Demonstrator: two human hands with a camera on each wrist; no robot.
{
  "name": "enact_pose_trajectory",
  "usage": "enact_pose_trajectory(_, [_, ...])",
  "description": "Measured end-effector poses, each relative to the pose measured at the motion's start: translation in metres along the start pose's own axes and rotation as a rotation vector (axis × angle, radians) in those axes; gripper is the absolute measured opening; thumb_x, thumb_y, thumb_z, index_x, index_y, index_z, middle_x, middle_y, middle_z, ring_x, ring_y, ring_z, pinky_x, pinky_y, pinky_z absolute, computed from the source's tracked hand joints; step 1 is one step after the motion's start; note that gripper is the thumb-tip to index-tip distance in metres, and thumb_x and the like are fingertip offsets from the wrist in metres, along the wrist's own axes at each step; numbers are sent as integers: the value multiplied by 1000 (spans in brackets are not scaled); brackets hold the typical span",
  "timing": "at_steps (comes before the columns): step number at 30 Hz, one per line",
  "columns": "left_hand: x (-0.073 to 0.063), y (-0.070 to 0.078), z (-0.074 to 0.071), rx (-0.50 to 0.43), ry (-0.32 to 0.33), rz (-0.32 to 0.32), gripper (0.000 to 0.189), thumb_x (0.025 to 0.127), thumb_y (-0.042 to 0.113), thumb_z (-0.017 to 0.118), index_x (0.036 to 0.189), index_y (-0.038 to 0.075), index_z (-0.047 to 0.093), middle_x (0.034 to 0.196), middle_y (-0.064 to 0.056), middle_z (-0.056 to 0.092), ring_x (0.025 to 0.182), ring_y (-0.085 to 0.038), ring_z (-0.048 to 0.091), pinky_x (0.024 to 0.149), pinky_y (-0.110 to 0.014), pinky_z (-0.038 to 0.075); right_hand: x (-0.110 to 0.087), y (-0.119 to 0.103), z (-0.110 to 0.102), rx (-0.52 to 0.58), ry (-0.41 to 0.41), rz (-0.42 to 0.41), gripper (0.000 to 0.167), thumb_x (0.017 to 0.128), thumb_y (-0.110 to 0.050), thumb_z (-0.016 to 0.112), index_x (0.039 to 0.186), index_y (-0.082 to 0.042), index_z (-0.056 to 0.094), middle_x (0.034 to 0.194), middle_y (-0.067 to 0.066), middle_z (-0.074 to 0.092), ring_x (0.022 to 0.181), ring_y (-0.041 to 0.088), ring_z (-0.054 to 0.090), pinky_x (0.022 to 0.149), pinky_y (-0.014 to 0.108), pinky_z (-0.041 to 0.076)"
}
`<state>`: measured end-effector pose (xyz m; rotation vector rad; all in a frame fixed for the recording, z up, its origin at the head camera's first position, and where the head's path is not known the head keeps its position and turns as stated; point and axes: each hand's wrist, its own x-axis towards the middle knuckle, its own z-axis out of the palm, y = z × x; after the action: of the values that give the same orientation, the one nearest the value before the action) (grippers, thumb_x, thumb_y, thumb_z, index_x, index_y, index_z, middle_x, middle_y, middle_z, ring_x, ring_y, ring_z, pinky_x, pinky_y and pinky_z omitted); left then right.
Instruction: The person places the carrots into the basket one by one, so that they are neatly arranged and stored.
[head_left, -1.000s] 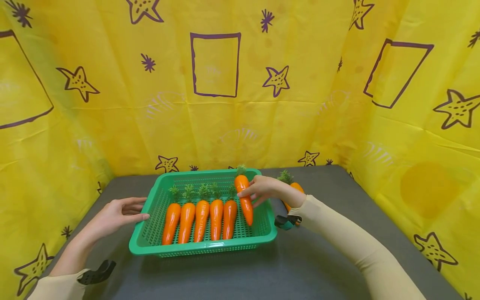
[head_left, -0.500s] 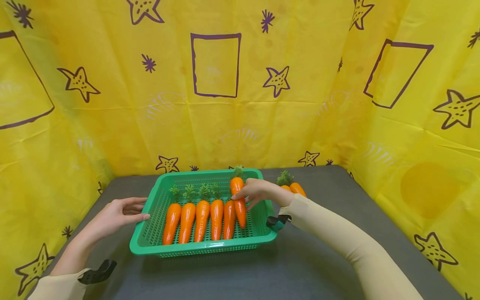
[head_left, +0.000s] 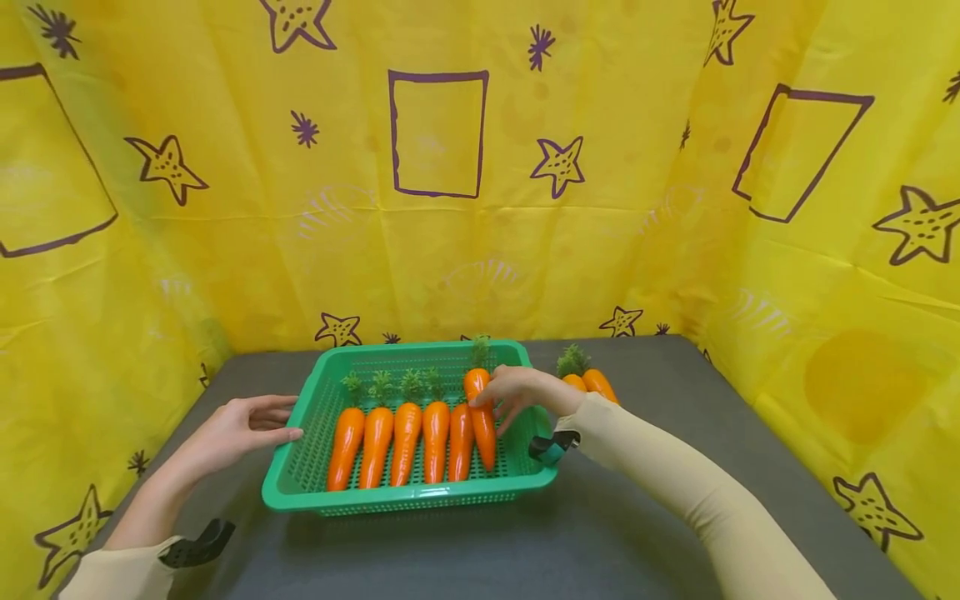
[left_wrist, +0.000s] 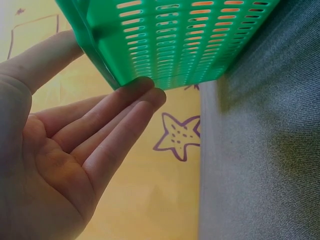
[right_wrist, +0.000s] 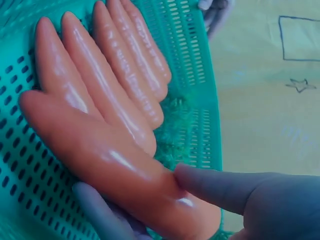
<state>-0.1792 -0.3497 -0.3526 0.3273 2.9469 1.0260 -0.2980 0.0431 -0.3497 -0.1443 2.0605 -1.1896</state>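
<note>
A green slotted plastic basket [head_left: 420,497] stands on the dark table, with a row of several orange carrots [head_left: 405,442] lying side by side in it, leafy tops toward the back. My right hand [head_left: 517,392] pinches another carrot [head_left: 486,433] between thumb and fingers at the row's right end. In the right wrist view this carrot [right_wrist: 105,150] slants across the row, its tip over a neighbouring carrot. At the basket's left side, my left hand [head_left: 236,429] touches the rim with thumb and fairly straight fingers. The left wrist view shows its fingertips against the basket's edge [left_wrist: 107,72].
Two more carrots [head_left: 598,385] with green tops [head_left: 573,360] lie on the table [head_left: 645,467] right of the basket, partly behind the right forearm. Yellow cloth [head_left: 450,275] with drawn stars surrounds the table at the back and sides.
The right hand has brought its carrot leftward and lower, up against the row's right end. The left hand stays at the basket's left rim.
</note>
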Motion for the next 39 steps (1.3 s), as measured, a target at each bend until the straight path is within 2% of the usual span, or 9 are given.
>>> enact_pose_trajectory(3, [1,0,0,-2,-2,-2,65,85,40,70,134,2,51,111,-12,69,98,-22,67,73,-26,52,2,2,1,4,3,12,64,91,-14,64,140,4,27,142,27,29,116,46,52,71,44,57])
enact_pose_trajectory(9, [1,0,-1,0,-7,-8,66,85,42,69,134,2,51,111,-12,69,100,-26,66,74,-27,52,5,2,3,4,2,41,90,92,-12,62,150,-2,-6,149,27,15,117,50,50,72,47,56])
enact_pose_trajectory(13, [2,0,-2,23,-4,-5,65,85,42,69,134,2,51,112,-12,68,100,-27,66,74,-28,52,7,2,3,-6,4,45,90,94,-11,59,151,-4,-11,149,29,18,113,51,52,72,48,56])
enact_pose_trajectory(15, [3,0,-2,25,-7,-4,66,86,42,68,134,2,51,112,-13,68,100,-28,66,74,-28,52,7,2,3,-9,6,53,89,95,-10,57,151,-4,-12,151,29,14,113,51,52,73,48,56])
enact_pose_trajectory(19, [3,0,-1,28,-10,-4,66,85,42,68,134,2,51,112,-13,68,100,-27,66,74,-28,52,8,3,4,-44,16,51,84,95,-8,54,151,-2,-8,149,30,17,107,51,56,75,48,56])
enact_pose_trajectory(26, [2,-1,1,5,-14,-9,66,85,41,69,134,1,51,111,-12,69,98,-25,67,73,-27,53,6,5,2,-83,45,23,65,94,-7,55,146,4,19,140,28,36,106,48,58,77,46,56])
enact_pose_trajectory(28, [2,-1,2,-4,-18,-8,65,85,41,69,134,2,51,111,-11,69,98,-24,67,74,-27,53,5,5,2,-93,50,20,63,94,-8,55,146,4,22,138,27,39,107,47,58,76,46,56])
enact_pose_trajectory(34, [1,-2,3,-15,-18,-13,65,85,41,69,134,2,51,111,-10,69,97,-20,67,74,-26,52,0,3,0,-77,28,20,67,94,-12,57,149,0,19,146,25,32,110,46,57,77,45,56])
enact_pose_trajectory(39, [1,-3,1,-4,-7,-10,65,85,42,69,135,3,51,112,-10,69,98,-22,67,75,-27,52,-4,-2,-3,-75,12,14,67,96,-15,55,150,-3,17,147,26,30,111,47,56,80,46,55])
